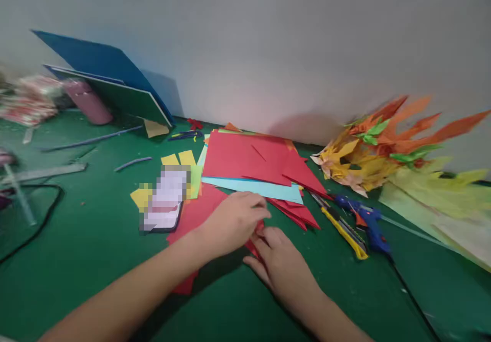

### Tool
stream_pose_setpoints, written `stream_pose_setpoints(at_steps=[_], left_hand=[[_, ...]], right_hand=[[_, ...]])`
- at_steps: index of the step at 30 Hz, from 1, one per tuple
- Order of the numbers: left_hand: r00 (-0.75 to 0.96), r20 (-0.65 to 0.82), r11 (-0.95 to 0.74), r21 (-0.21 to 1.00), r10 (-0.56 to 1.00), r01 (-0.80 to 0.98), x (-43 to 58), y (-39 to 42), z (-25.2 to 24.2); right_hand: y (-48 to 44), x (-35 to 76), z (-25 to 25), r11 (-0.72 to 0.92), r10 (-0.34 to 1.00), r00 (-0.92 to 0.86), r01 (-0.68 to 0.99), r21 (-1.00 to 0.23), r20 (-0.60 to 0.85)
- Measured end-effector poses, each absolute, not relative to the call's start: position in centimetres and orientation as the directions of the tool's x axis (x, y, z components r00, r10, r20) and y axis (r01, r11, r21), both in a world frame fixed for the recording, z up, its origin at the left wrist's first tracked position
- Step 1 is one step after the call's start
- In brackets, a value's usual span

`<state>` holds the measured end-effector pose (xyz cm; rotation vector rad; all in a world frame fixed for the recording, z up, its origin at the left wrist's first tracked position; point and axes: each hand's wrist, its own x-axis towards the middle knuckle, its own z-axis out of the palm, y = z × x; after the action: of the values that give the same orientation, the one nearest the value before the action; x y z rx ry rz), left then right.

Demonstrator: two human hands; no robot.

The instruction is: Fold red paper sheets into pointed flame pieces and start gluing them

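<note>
My left hand [233,220] and my right hand [282,265] meet over a small piece of red paper [258,235] on the green table [76,260]. The left fingers curl down and press on it. My right fingers pinch its near edge. A larger red sheet [195,211] lies under my left wrist. Beyond the hands lies a stack of red sheets [249,160] over a light blue sheet [268,188].
A phone [165,201] lies on yellow paper pieces at the left. A yellow utility knife [345,232] and a blue glue gun [368,224] lie to the right. Orange and yellow paper leaves [383,142] pile at the far right. Blue boards [107,81] lean on the wall.
</note>
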<state>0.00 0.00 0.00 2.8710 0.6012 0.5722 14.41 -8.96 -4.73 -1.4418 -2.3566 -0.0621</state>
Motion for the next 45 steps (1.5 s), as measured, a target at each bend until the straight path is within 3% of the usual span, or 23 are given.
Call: stream_pose_setpoints(at_steps=[3,7,11,18,25,31,35,39,45], left_hand=[[0.899,0.309,-0.949,0.160,0.310,0.273,3.7,1.5,-0.8],[0.921,0.257,-0.956,0.077,0.292,0.282,6.8,3.4,-2.3],[0.959,0.177,-0.974,0.080,0.222,0.211,7.9,4.9,-3.5],[0.926,0.202,-0.947,0.109,0.319,0.303,7.8,5.4,-4.2],[0.847,0.290,-0.893,0.210,0.446,0.398,8.0,5.3,-4.2],[0.841,0.303,-0.887,0.271,0.448,0.374,7.6,5.1,-3.9],[0.873,0.252,-0.896,0.278,0.417,0.347,7.1,5.1,-3.3],[0.891,0.209,-0.900,0.267,0.403,0.345,6.7,4.7,-2.8],[0.887,0.177,-0.893,0.238,0.426,0.381,6.5,3.8,-2.5]], right_hand=[[-9.6,14.3,-5.0,0.429,0.875,-0.359,0.886,-0.176,0.324],[-9.8,14.2,-5.1,0.399,0.886,-0.327,0.899,-0.180,0.330],[-9.6,14.5,-5.2,0.413,0.877,-0.346,0.897,-0.157,0.332],[-9.5,16.2,-5.2,0.391,0.866,-0.344,0.918,-0.063,0.364],[-7.5,19.1,-5.7,0.175,0.900,-0.179,0.983,0.047,0.398],[-6.3,20.1,-6.1,0.170,0.899,-0.148,0.985,-0.018,0.413],[-7.3,19.7,-5.4,0.413,0.778,-0.264,0.898,-0.149,0.570],[-7.9,18.7,-4.1,0.582,0.642,-0.316,0.794,-0.176,0.698],[-4.2,20.4,-3.5,0.314,0.761,-0.153,0.937,-0.152,0.630]])
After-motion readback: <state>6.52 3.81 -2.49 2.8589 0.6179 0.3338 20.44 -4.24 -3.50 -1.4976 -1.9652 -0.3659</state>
